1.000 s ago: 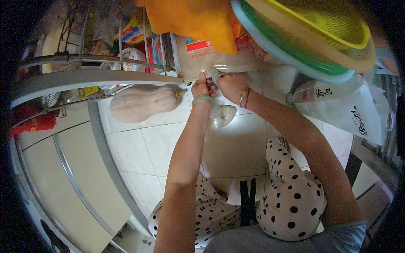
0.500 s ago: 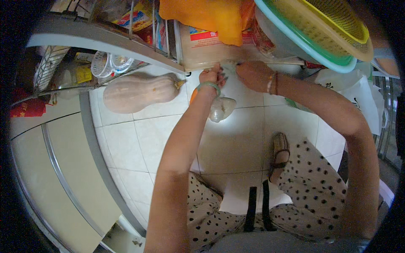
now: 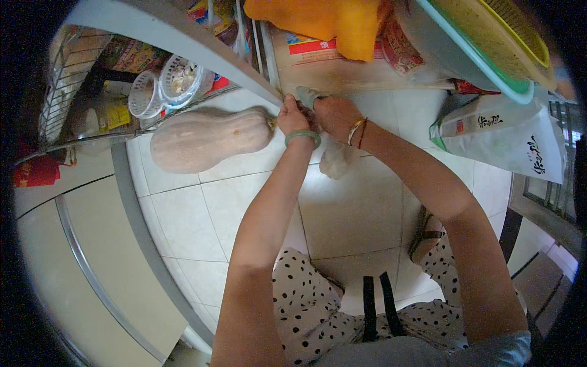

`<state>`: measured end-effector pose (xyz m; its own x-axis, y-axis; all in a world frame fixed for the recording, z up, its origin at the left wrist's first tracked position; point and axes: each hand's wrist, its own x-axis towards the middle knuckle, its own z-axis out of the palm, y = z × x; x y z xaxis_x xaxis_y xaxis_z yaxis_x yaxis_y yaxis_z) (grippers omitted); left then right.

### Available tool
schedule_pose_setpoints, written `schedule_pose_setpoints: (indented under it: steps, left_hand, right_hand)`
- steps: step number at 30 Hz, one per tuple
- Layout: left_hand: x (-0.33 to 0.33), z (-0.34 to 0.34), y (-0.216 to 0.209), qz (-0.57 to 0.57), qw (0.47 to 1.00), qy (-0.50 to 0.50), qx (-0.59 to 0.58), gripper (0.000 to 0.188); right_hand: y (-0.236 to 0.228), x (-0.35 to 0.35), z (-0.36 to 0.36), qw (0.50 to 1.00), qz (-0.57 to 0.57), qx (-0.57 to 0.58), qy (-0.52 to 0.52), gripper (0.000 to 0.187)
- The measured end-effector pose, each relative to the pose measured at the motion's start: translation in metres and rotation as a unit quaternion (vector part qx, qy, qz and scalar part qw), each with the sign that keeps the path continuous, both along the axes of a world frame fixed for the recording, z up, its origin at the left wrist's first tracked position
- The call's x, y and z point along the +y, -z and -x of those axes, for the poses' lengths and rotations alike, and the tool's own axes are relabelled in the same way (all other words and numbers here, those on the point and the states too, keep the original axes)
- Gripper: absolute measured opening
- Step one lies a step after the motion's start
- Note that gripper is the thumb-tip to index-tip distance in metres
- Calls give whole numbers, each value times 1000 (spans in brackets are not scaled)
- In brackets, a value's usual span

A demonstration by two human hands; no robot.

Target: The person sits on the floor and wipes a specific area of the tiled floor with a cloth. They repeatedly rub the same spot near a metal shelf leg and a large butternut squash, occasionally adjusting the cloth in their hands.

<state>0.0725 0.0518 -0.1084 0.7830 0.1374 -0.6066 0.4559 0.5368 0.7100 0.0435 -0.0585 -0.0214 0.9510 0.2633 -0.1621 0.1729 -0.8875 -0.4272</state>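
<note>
A translucent plastic bag (image 3: 335, 164) hangs below my hands above the tiled floor, and its contents cannot be made out. My left hand (image 3: 295, 117), with a green bangle on its wrist, is closed at the bag's gathered neck. Against it, my right hand (image 3: 337, 116) is closed on the same neck, and a crumpled tip of plastic sticks out above its fingers. The fingertips partly hide one another. Just left of my left hand, a large pale butternut squash (image 3: 208, 140) lies on its side, its stem end toward the hand.
A wire rack (image 3: 67, 85) with small white baskets (image 3: 179, 78) and packets stands at the left, above the squash. Beyond my hands are a cardboard box (image 3: 342, 76) and an orange cloth (image 3: 318, 21). Stacked basins (image 3: 513, 79) and a white printed bag (image 3: 501, 137) stand right.
My right hand has come left against my left hand, closing the gap where the plastic was stretched. The view has shifted, showing more of the white bag.
</note>
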Motion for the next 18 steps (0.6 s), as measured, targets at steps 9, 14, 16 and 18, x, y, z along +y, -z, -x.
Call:
schedule_pose_setpoints:
  steps: [9,14,16,18]
  left_hand:
    - [7,6,-3,236,969,37,59,28]
    - [19,9,-12,196,977,77,17,28]
    - [20,13,-23,161,982,99,-1,27]
    - [12,18,-40,148,982,113,-25,25]
  right_hand:
    - [15,21,-11,994,-4,-105,20,13]
    - [1,23,0,995,59,-82,-4,13]
    - [4,26,1,995,33,-90,17,13]
    - [7,28,-3,992,25,-122,28,13]
